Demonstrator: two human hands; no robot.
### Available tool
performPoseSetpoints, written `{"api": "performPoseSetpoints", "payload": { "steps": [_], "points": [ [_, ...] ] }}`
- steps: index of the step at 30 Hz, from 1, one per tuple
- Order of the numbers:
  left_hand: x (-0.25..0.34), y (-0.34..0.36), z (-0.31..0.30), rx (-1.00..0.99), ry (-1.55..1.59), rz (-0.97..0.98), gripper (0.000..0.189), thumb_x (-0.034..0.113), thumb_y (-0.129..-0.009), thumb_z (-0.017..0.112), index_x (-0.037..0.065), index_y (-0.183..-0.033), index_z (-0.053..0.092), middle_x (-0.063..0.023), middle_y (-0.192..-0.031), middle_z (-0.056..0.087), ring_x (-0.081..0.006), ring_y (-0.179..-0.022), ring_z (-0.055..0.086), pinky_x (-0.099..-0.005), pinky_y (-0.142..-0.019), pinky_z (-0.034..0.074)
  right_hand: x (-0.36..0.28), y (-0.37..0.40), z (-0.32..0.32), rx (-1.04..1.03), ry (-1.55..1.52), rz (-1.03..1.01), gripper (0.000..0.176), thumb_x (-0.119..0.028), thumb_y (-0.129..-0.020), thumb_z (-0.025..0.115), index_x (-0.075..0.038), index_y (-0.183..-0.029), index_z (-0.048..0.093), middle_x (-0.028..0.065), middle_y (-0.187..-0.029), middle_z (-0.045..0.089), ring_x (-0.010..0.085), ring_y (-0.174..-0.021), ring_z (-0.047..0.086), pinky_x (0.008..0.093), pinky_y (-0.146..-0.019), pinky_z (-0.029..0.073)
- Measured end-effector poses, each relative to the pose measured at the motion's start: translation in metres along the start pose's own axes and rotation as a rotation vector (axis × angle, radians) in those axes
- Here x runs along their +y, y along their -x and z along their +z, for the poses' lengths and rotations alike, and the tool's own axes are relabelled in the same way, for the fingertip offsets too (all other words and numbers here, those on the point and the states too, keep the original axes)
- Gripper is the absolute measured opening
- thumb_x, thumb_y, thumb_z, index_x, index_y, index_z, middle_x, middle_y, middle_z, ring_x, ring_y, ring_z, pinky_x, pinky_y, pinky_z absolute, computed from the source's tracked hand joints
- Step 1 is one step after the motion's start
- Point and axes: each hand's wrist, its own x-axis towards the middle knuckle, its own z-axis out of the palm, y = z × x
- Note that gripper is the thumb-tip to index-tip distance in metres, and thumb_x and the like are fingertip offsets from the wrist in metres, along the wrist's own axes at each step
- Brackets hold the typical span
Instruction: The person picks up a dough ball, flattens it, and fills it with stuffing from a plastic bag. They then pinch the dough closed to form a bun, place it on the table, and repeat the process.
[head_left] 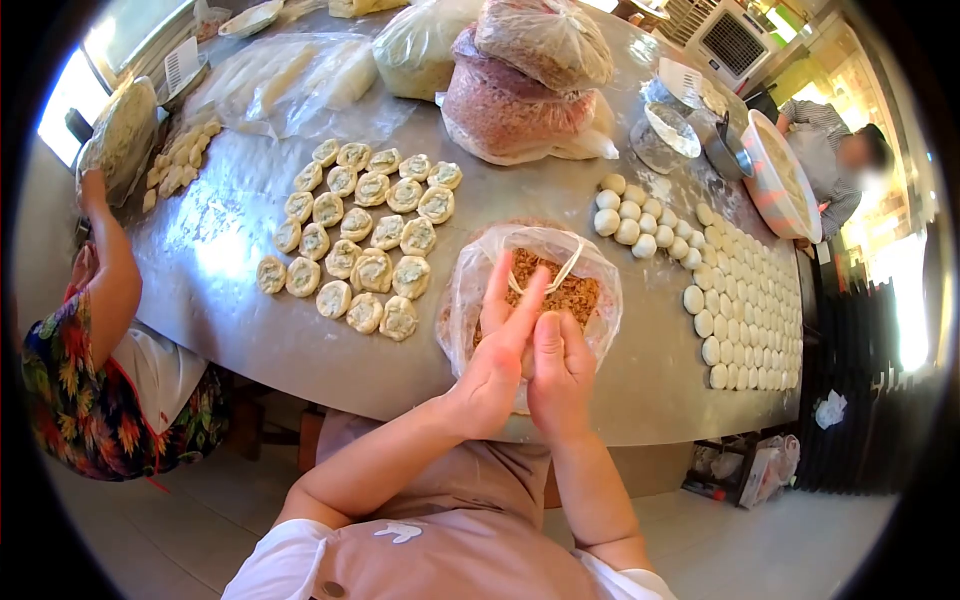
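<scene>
Both my hands are raised over a plastic bag (465, 300) of brown crumbly filling (575, 296), near the table's front edge. My left hand (498, 365) has its fingers stretched out, with the palm turned toward the other hand. Beside it, my right hand (560, 375) is upright, fingers extended, its palm facing the left one. The two hands are close together at the palms; nothing shows between them. A white loop (572, 262) of string or bag edge lies behind the fingertips. Left of the bag sit rows of filled dough pieces (388, 232).
Smooth dough balls (745, 310) cover the metal table's (230, 320) right side. Large filled bags (520, 110) stand at the back, near a flour bowl (672, 130). One person's arm (112, 270) is at the left; another person (835, 155) stands by a basin (778, 180) at the right.
</scene>
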Motion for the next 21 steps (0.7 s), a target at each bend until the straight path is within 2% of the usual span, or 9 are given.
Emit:
{"api": "performPoseSetpoints", "payload": {
  "steps": [3,6,10,12,13,15,17,20,21],
  "points": [
    [0.000,0.003,-0.005,-0.103,0.251,-0.115,0.089,0.052,-0.096,0.041,-0.007,-0.150,0.002,-0.0238,-0.155,0.014,-0.0295,-0.143,0.018,-0.0396,-0.112,0.026,-0.015,-0.001,-0.005,0.023,0.283,-0.201,0.023,-0.020,-0.101,0.052,0.002,-0.096,0.058,0.0119,-0.100,0.070,0.0153,-0.085,0.064,0.0268,-0.076,0.050],
    [0.010,0.001,-0.008,-0.191,0.294,-0.187,0.102,0.044,-0.089,0.059,-0.011,-0.149,-0.003,-0.0249,-0.151,0.020,-0.0311,-0.141,0.022,-0.0395,-0.111,0.028,-0.003,-0.002,-0.007,0.004,0.574,-0.457,0.031,-0.020,-0.099,0.055,0.005,-0.118,0.054,0.0185,-0.122,0.062,0.0245,-0.107,0.063,0.0300,-0.079,0.052],
    [0.021,0.002,-0.015,-0.318,0.255,-0.351,0.116,0.032,-0.075,0.078,-0.010,-0.149,0.000,-0.0216,-0.143,0.031,-0.0309,-0.131,0.036,-0.0382,-0.108,0.032,-0.012,-0.008,-0.010,-0.075,0.512,-0.458,0.069,-0.038,-0.096,0.056,0.004,-0.144,0.030,0.0260,-0.148,0.030,0.0425,-0.137,0.032,0.0473,-0.102,0.038],
    [0.027,0.000,-0.014,-0.390,0.098,-0.239,0.103,0.019,-0.070,0.074,-0.009,-0.148,0.013,-0.0224,-0.140,0.035,-0.0338,-0.125,0.039,-0.0407,-0.108,0.031,-0.007,-0.014,-0.026,-0.207,0.734,-0.515,0.084,-0.050,-0.094,0.054,0.003,-0.149,0.020,0.0277,-0.155,0.014,0.0486,-0.143,0.015,0.0563,-0.111,0.023],
    [0.031,-0.002,-0.013,-0.429,-0.032,-0.141,0.102,0.017,-0.068,0.074,-0.008,-0.147,0.015,-0.0222,-0.139,0.035,-0.0341,-0.125,0.038,-0.0417,-0.108,0.031,-0.010,-0.009,-0.021,-0.224,0.641,-0.446,0.082,-0.053,-0.095,0.048,0.004,-0.148,0.022,0.0302,-0.154,0.015,0.0506,-0.143,0.006,0.0594,-0.113,0.003],
    [0.033,0.001,-0.009,-0.461,-0.198,-0.028,0.093,0.011,-0.062,0.068,-0.008,-0.141,0.023,-0.0253,-0.138,0.033,-0.0405,-0.123,0.034,-0.0455,-0.109,0.027,-0.015,-0.016,-0.024,-0.223,0.672,-0.351,0.077,-0.048,-0.097,0.047,0.004,-0.148,0.022,0.0304,-0.155,0.014,0.0499,-0.144,0.006,0.0606,-0.113,0.004],
    [0.035,0.006,-0.006,-0.452,-0.187,-0.102,0.092,0.011,-0.062,0.068,-0.008,-0.141,0.024,-0.0259,-0.141,0.030,-0.0425,-0.126,0.032,-0.0462,-0.109,0.027,-0.013,-0.027,-0.030,-0.157,0.700,-0.244,0.071,-0.040,-0.098,0.044,0.004,-0.149,0.021,0.0305,-0.155,0.014,0.0493,-0.144,0.005,0.0609,-0.113,0.003],
    [0.033,0.005,-0.004,-0.467,-0.304,-0.064,0.093,0.009,-0.062,0.066,-0.009,-0.141,0.022,-0.0299,-0.142,0.029,-0.0456,-0.132,0.028,-0.0468,-0.112,0.026,0.000,-0.022,-0.024,-0.128,0.636,-0.423,0.074,-0.044,-0.098,0.044,0.004,-0.149,0.022,0.0303,-0.155,0.014,0.0484,-0.144,0.006,0.0596,-0.113,0.004],
    [0.033,0.002,-0.005,-0.480,-0.353,-0.034,0.092,0.007,-0.062,0.064,-0.010,-0.141,0.021,-0.0315,-0.142,0.029,-0.0466,-0.134,0.027,-0.0471,-0.113,0.026,-0.007,-0.015,-0.019,-0.167,0.649,-0.476,0.076,-0.047,-0.099,0.041,0.007,-0.148,0.020,0.0293,-0.155,0.014,0.0453,-0.145,0.008,0.0540,-0.115,0.005]
  ]
}}
